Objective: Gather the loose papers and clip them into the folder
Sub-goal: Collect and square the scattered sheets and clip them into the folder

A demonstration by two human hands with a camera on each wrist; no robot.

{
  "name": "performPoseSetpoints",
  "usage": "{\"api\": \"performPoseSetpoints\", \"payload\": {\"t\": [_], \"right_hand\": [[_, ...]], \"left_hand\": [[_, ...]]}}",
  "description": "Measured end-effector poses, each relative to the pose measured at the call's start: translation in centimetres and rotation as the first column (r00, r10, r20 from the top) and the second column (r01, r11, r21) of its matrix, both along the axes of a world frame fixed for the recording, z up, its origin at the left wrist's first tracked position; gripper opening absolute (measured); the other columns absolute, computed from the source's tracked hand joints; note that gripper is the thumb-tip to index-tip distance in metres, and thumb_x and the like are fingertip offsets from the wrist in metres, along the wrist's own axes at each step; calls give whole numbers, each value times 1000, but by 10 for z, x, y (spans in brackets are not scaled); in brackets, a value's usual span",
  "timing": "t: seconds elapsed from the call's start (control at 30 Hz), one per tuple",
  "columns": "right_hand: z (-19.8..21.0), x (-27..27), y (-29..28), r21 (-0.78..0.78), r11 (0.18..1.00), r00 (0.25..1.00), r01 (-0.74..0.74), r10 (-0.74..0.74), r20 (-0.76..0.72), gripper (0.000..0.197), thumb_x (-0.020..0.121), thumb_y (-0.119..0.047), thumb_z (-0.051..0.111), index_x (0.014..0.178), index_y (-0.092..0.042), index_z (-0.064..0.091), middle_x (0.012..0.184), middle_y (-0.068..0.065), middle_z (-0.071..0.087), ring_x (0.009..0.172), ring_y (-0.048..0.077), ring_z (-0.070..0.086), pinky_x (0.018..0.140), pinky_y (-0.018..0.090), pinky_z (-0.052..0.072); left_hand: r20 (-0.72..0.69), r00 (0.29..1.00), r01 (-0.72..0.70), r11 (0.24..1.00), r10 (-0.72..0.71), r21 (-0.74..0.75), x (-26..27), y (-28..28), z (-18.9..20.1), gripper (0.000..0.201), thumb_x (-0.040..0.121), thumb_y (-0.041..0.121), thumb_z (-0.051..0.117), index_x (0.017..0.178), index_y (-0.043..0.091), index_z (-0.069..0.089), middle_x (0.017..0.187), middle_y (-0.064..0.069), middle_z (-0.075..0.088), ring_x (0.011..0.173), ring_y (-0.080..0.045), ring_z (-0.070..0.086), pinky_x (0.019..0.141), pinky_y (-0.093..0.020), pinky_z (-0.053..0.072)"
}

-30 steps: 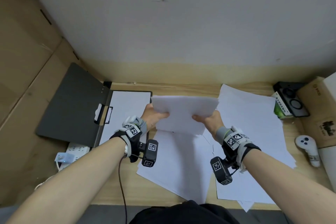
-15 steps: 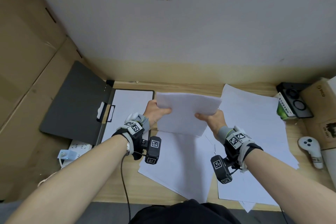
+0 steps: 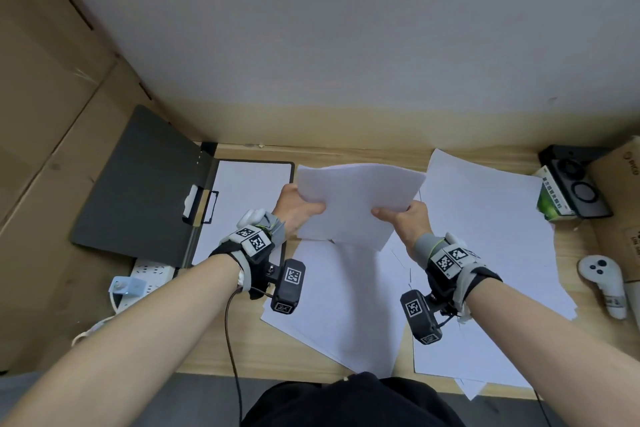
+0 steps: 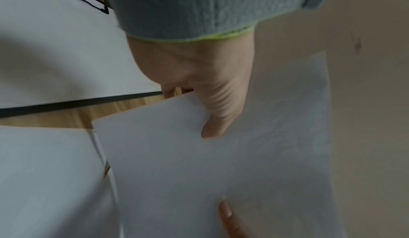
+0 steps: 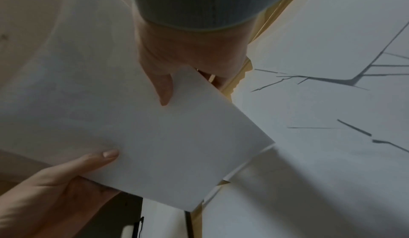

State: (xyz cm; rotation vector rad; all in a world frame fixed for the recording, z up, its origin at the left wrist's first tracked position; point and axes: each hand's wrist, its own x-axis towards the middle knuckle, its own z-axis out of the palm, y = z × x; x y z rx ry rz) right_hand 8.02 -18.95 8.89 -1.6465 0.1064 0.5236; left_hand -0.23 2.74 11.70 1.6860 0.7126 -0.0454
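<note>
I hold a stack of white papers [image 3: 356,201] [image 4: 221,163] [image 5: 155,136] in the air over the middle of the desk. My left hand [image 3: 296,210] [image 4: 205,91] grips its left edge, thumb on top. My right hand [image 3: 403,220] [image 5: 177,66] grips its right edge the same way. The dark folder [image 3: 138,184] lies open at the left, a white sheet [image 3: 242,198] on its right half and its clip [image 3: 204,206] at the spine. More loose sheets [image 3: 346,305] lie on the desk below, and others [image 3: 485,236] spread to the right.
A white power strip [image 3: 145,274] sits under the folder's near edge. At the right stand a black device [image 3: 575,187], a green box [image 3: 550,201], a cardboard box [image 3: 620,211] and a white controller [image 3: 602,284]. Cardboard panels wall the left side.
The held stack has shifted slightly with both hands still gripping its edges; the view has tilted a little. Nothing was let go.
</note>
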Motion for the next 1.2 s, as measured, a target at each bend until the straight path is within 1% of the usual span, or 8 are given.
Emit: {"api": "performPoseSetpoints", "payload": {"t": [0.13, 0.37, 0.47, 0.67, 0.83, 1.0, 1.1, 1.2], "right_hand": [[-17, -3, -5, -24, 999, 999, -35, 34, -38, 21, 74, -1, 80, 88, -14, 73, 88, -3, 75, 82, 14, 72, 73, 22, 53], [-35, 2, 3, -39, 998, 996, -49, 45, -81, 10, 76, -6, 81, 80, -12, 75, 80, -3, 76, 73, 13, 71, 69, 26, 57], [-34, 2, 19, -46, 997, 996, -54, 50, -78, 11, 77, -7, 81, 73, -11, 72, 73, -3, 73, 62, 8, 67, 60, 23, 54], [-42, -2, 63, -111, 993, 993, -40, 27, -119, 8, 79, -7, 78, 82, -5, 71, 76, 4, 70, 64, 18, 64, 63, 31, 55], [-57, -14, 112, -173, 983, 988, -54, 29, -149, 13, 80, -7, 77, 92, -7, 70, 79, 4, 70, 64, 17, 63, 64, 31, 55], [-87, -27, 162, -261, 963, 981, -64, 12, -196, 20, 79, -12, 79, 96, -3, 71, 90, 12, 73, 76, 27, 67, 75, 41, 59], [-96, -34, 187, -266, 961, 974, -72, 10, -226, 22, 80, -7, 77, 100, -1, 69, 91, 13, 72, 75, 25, 66, 74, 38, 58], [-103, -35, 205, -281, 955, 966, -91, 15, -260, 26, 80, -5, 78, 103, 1, 69, 96, 15, 72, 81, 27, 67, 81, 43, 58]], "left_hand": [[-94, 996, -2, 999, 6, 40, -6, 3, -23, 44, 59, 26, 79, 98, 6, 72, 98, -5, 75, 92, -19, 72, 90, -38, 57], [-103, 994, -24, 998, 31, 65, -15, 10, -35, 16, 80, 4, 72, 95, 4, 69, 97, -12, 71, 87, -21, 67, 84, -37, 54], [-69, 996, -56, 998, 58, 29, -16, 26, -37, 22, 82, 3, 72, 104, 4, 70, 102, -10, 73, 90, -21, 70, 84, -34, 58], [-62, 998, -26, 999, 23, -45, -18, 78, -52, 26, 83, -1, 71, 109, 0, 68, 89, -5, 72, 64, 1, 70, 55, -14, 52], [-188, 982, 34, 999, -34, -4, -23, 136, -71, 17, 81, 7, 75, 97, 4, 69, 88, -11, 75, 73, -18, 72, 63, -24, 58], [-523, 848, 210, 961, -88, 180, -36, 218, -95, 16, 83, 15, 67, 82, 1, 73, 79, -14, 75, 65, -24, 71, 71, -41, 62], [-669, 736, 437, 829, -105, 350, -43, 251, -98, 29, 84, 27, 60, 71, 2, 68, 69, -11, 73, 66, -27, 73, 67, -35, 60], [-741, 657, 571, 733, -137, 370, -42, 263, -105, 35, 88, 33, 56, 65, 8, 51, 65, -8, 63, 67, -28, 69, 61, -30, 52]]}}
